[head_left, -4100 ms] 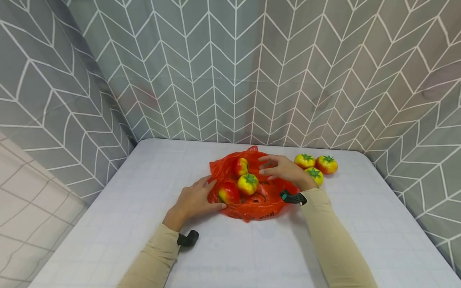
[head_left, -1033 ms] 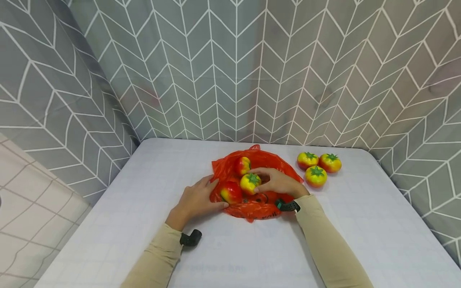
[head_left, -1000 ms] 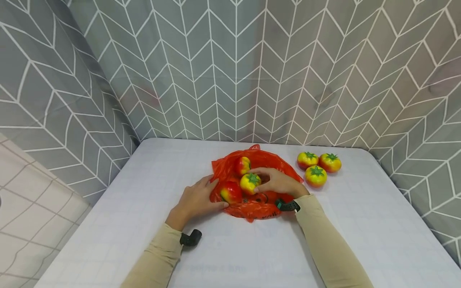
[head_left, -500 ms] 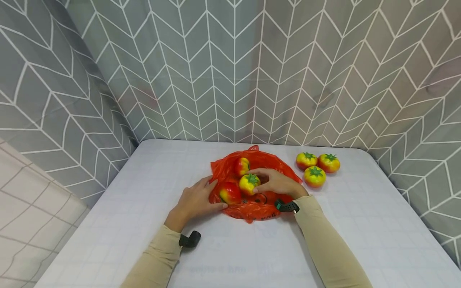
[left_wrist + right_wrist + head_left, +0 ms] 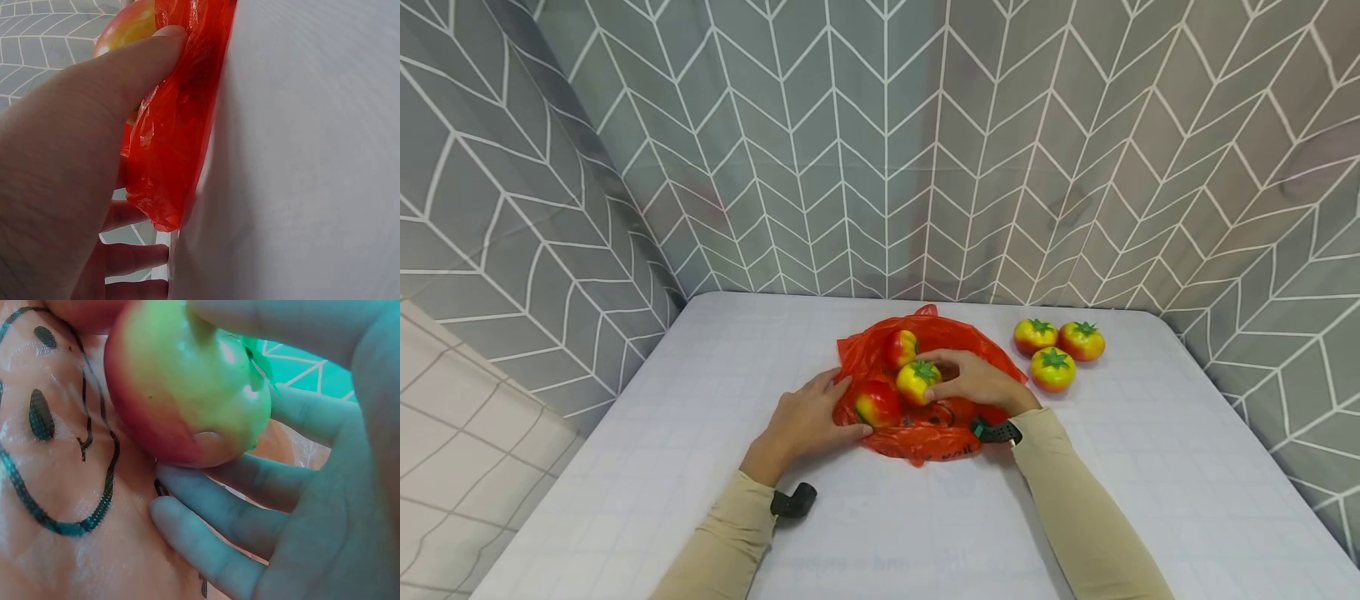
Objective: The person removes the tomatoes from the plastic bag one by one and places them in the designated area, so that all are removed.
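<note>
A red plastic bag [image 5: 962, 337] lies spread out on the white table with its mouth open. In it are two red-and-yellow tomatoes on their sides, a small one [image 5: 900, 348] at the back and a larger one [image 5: 878, 405] at front left. My right hand [image 5: 976, 379] grips a third, yellower tomato [image 5: 917, 385], thumb against its top and fingers round its side. This tomato [image 5: 181, 387] fills the right wrist view, close over the bag's printed face. At the bag's left edge my left hand [image 5: 805, 419] holds the plastic between thumb and fingers; the thumb [image 5: 137, 69] lies along it.
Several more tomatoes stay outside the bag: on the table to its right, a back left one [image 5: 1035, 336], a back right one [image 5: 1082, 341] and a front one [image 5: 1052, 370]. A patterned grey curtain [image 5: 887, 167] hangs behind the table [image 5: 865, 533].
Compared with about four seconds ago, my right hand has come down and left onto the yellow tomato in the bag. Over the last second both hands have stayed nearly still.
</note>
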Action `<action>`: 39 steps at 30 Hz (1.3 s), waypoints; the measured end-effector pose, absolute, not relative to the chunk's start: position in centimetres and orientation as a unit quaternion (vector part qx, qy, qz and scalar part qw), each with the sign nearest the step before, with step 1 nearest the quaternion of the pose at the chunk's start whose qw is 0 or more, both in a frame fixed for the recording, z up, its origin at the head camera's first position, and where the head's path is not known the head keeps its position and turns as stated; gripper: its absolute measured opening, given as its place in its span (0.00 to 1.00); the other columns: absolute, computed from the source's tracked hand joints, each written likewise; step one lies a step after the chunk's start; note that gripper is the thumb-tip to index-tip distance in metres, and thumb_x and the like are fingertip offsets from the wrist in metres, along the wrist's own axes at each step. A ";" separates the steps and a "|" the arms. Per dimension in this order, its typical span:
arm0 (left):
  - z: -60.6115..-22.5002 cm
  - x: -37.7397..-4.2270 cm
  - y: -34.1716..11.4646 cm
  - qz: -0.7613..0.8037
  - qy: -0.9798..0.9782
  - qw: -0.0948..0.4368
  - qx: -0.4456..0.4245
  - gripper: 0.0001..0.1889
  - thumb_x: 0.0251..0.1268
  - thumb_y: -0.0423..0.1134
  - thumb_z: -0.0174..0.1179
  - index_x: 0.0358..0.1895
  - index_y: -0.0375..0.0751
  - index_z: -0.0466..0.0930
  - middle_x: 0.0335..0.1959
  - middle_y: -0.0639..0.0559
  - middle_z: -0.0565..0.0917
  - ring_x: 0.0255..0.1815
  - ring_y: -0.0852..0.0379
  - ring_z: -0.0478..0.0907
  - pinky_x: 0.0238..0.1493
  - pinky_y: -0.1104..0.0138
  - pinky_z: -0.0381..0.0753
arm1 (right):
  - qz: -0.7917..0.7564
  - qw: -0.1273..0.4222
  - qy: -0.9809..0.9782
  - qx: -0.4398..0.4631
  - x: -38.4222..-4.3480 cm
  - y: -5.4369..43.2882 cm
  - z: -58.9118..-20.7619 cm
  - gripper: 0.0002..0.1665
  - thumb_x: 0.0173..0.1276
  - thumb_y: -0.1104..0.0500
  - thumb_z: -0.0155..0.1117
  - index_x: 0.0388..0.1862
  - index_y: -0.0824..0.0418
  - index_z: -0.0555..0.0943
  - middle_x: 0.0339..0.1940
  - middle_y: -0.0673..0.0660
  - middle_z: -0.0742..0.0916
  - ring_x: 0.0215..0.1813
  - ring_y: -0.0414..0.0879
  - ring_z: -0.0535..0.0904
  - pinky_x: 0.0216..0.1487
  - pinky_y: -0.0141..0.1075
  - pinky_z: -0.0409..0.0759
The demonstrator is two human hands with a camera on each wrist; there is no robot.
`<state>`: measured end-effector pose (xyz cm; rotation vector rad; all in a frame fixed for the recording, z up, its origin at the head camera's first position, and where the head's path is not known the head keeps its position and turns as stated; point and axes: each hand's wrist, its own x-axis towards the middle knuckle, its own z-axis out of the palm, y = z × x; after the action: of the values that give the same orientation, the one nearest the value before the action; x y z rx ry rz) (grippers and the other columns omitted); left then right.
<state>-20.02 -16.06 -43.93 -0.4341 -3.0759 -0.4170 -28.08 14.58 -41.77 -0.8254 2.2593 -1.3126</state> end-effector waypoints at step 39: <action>-44.1 -20.0 -16.1 -0.140 -0.981 0.003 -0.138 0.49 0.54 0.74 0.60 0.76 0.49 0.66 0.75 0.46 0.65 0.72 0.45 0.64 0.57 0.40 0.75 | -0.481 0.126 0.840 -0.217 -26.5 14.9 -39.3 0.40 0.62 0.41 0.73 0.71 0.49 0.72 0.66 0.54 0.76 0.65 0.54 0.72 0.63 0.52 0.75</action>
<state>-19.96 -16.13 -44.08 -0.4313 -3.0741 -0.4377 -26.53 14.95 -39.28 -0.6305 2.4461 -1.3998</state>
